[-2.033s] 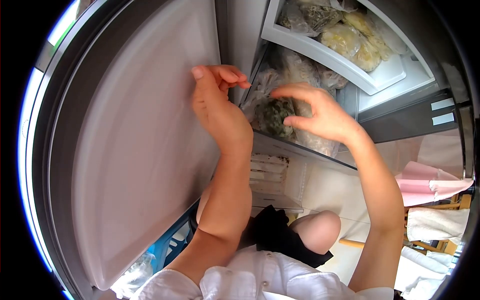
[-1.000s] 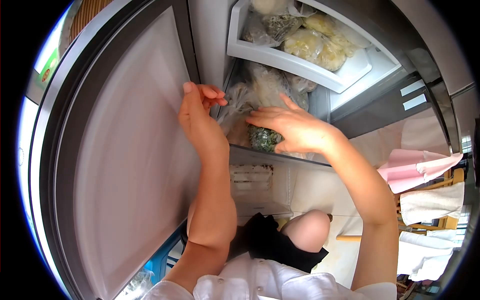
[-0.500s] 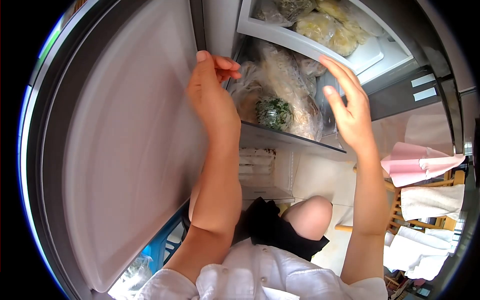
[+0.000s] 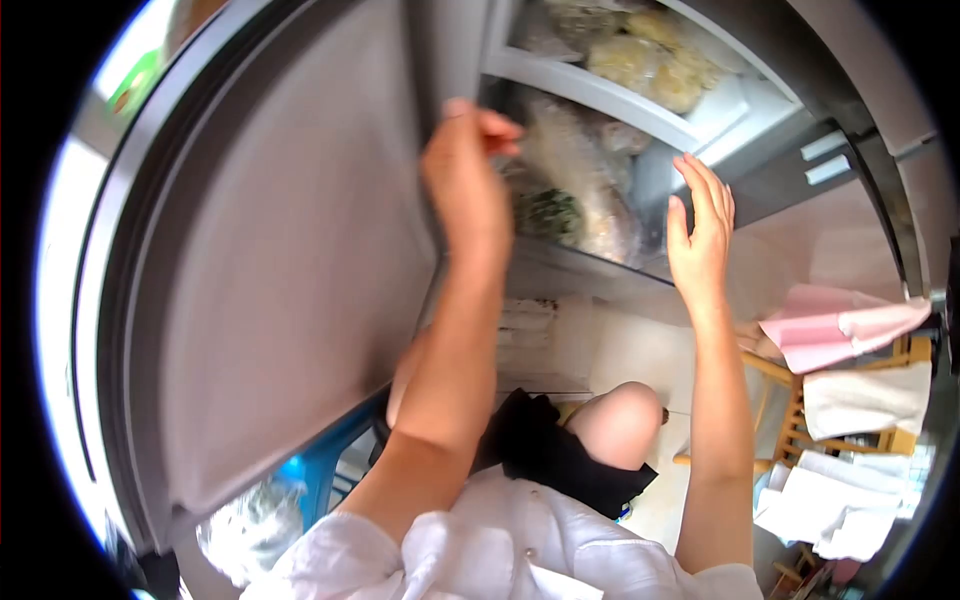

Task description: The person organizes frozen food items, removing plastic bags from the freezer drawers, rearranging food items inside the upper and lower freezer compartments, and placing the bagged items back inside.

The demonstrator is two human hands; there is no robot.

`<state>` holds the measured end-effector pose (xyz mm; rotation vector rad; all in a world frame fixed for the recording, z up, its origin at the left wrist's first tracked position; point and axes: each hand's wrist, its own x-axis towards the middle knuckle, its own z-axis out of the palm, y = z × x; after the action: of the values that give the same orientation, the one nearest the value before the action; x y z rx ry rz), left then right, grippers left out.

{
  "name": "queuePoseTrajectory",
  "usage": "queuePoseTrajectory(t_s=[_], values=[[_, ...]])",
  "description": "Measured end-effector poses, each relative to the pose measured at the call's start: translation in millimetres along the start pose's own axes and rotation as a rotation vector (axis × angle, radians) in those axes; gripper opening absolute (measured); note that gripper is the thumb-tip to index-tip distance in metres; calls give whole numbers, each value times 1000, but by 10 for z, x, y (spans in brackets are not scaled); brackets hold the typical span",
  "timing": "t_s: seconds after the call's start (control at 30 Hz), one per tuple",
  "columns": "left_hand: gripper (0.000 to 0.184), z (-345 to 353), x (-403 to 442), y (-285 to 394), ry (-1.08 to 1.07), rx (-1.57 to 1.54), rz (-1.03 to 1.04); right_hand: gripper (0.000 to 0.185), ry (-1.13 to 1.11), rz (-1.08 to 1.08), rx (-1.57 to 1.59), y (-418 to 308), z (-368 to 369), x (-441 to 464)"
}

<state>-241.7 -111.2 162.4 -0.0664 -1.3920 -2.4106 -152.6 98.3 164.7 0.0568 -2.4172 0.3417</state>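
Observation:
My left hand, a little blurred, hovers beside the inner face of the fridge door. Its fingers are loosely curled, the thumb stands apart, and nothing shows in them. Near the right side of the pulled-out drawer is my right hand, fingers stretched and holding nothing. The drawer contains clear plastic bags of food and a wrapped bundle of green leaves. Above it, a white-framed drawer holds bagged pale yellow food.
A wooden rack at the right carries a pink cloth and pale cloths. At the lower left are a blue plastic stool and a clear plastic bag. My bent knee is below the drawer.
My left hand has shifted right in the view, and my right hand has dropped slightly. The door's outer edge appears farther right. The drawers' contents look the same.

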Motion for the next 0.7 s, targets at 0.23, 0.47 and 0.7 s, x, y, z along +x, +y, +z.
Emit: queuePoseTrajectory(t_s=[0.23,0.47,0.7], values=[[33,377,-648,7,-114,-13,0,32,119,53,0,-209,-395,-880],[26,550,-2048,996,-573,337,580,23,38,-64,197,-1116,-271,-1550],[27,-791,-2368,2296,-1123,1060,793,23,-38,-220,243,-2223,-721,-1479]])
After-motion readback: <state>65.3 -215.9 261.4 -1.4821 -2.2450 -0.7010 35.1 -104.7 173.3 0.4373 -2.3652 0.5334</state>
